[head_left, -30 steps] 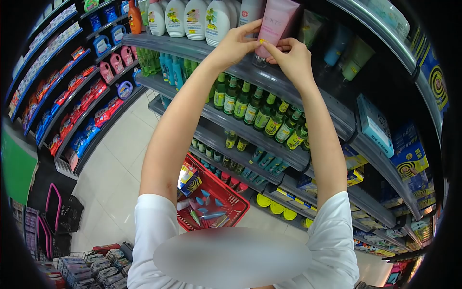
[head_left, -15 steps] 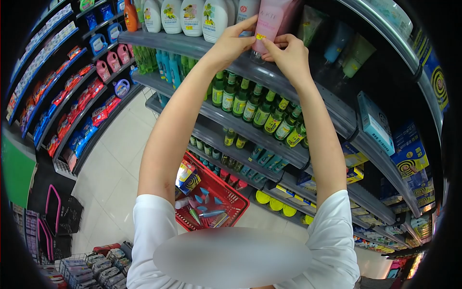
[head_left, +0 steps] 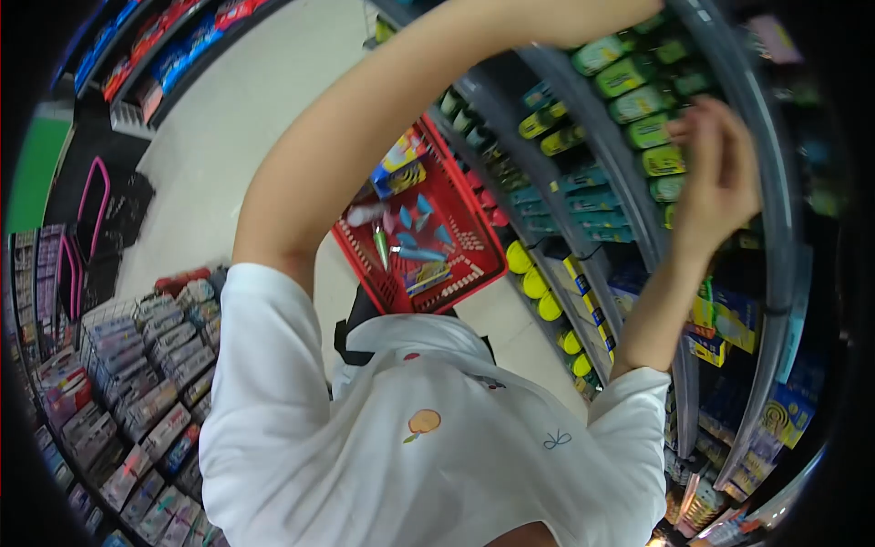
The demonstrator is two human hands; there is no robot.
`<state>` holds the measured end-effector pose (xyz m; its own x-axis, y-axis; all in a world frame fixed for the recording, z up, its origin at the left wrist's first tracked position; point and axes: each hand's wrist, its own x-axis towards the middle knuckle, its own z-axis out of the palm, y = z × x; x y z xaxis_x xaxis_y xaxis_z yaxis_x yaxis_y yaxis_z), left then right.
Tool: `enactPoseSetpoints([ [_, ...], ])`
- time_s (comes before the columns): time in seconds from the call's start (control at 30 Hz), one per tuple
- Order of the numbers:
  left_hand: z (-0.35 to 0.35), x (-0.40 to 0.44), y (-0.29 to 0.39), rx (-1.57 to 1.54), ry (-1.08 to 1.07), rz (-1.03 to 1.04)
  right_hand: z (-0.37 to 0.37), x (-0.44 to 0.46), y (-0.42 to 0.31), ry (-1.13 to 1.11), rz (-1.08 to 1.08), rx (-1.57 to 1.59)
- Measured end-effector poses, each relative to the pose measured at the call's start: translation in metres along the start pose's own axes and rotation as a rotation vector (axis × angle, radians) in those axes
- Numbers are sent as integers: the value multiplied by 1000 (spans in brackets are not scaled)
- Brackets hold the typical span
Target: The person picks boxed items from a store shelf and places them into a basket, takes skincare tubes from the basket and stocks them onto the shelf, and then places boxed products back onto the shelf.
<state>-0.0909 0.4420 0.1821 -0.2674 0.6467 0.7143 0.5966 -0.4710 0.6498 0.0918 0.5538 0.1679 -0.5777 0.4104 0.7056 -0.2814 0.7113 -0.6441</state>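
Note:
My left hand (head_left: pixel 597 20) is at the top edge, its fingers cut off, so what it holds, if anything, is hidden. Beside the green bottles (head_left: pixel 638 100) on the grey shelf, my right hand (head_left: pixel 720 178) is raised, slightly blurred, with its fingers apart and nothing visible in it. A pale pink item (head_left: pixel 773 38), too blurred to make out, shows at the upper right. Below my left forearm stands a red basket (head_left: pixel 497 255), holding a blue and yellow box (head_left: pixel 399 178), a green-and-white tube (head_left: pixel 381 246) and several blue pieces.
Grey shelf edges (head_left: pixel 761 137) run down the right side. Yellow round tubs (head_left: pixel 549 305) line a lower shelf. Wire racks of packaged goods (head_left: pixel 150 401) stand at the lower left, near black baskets with pink handles (head_left: pixel 96 205). Pale floor tiles (head_left: pixel 228 137) lie between the shelves.
The view has tilted down and right. My hands have come apart; the pink tube they both touched is no longer seen between them. My right hand has moved off to the right.

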Motion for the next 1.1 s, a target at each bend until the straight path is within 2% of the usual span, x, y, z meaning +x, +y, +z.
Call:
enactPoseSetpoints([
  [0.03, 3, -45, -12, 7, 71, -110, 18, -29, 14, -129, 140, 47],
  [0.1, 4, -137, -39, -115, 216, -340, 55, -86, 48, -439, 251, -169],
  [0.13, 3, -190, -54, -201, 275, -607, 74, -124, 71, -559, 387, -90],
  [0.17, 11, -241, -65, -183, 436, -800, 91, -160, 88, -637, 458, -113],
  [0.2, 16, -291, -75, 23, 381, -1026, 106, -196, 103, -720, 497, -130],
  [0.23, 40, -350, -90, -239, 724, -1124, 120, -227, 117, -819, 457, -168],
  [0.33, 94, -486, -117, 84, 647, -1430, 163, -295, 141, -992, 318, -216],
  [0.43, 138, -522, -128, 357, 610, -1558, 214, -341, 175, -995, 108, -179],
  [0.47, 154, -544, -144, 320, 678, -1614, 226, -349, 185, -1065, 85, -192],
  [0.57, 165, -539, -160, 526, 613, -1478, 256, -371, 203, -1233, 27, -258],
  [0.6, 172, -548, -171, 562, 626, -1401, 263, -380, 209, -1200, -21, -278],
  [0.67, 162, -529, -175, 405, 659, -1350, 273, -395, 219, -1127, -120, -322],
  [0.73, 165, -525, -179, 383, 699, -1385, 279, -397, 221, -1164, -57, -293],
  [0.83, 157, -527, -173, 340, 648, -1326, 278, -384, 216, -1215, 34, -207],
  [0.97, 124, -501, -128, 339, 493, -1239, 258, -339, 184, -1204, 58, -40],
  [1.1, 69, -438, -60, 374, 304, -1128, 220, -295, 132, -1037, 118, 108],
])
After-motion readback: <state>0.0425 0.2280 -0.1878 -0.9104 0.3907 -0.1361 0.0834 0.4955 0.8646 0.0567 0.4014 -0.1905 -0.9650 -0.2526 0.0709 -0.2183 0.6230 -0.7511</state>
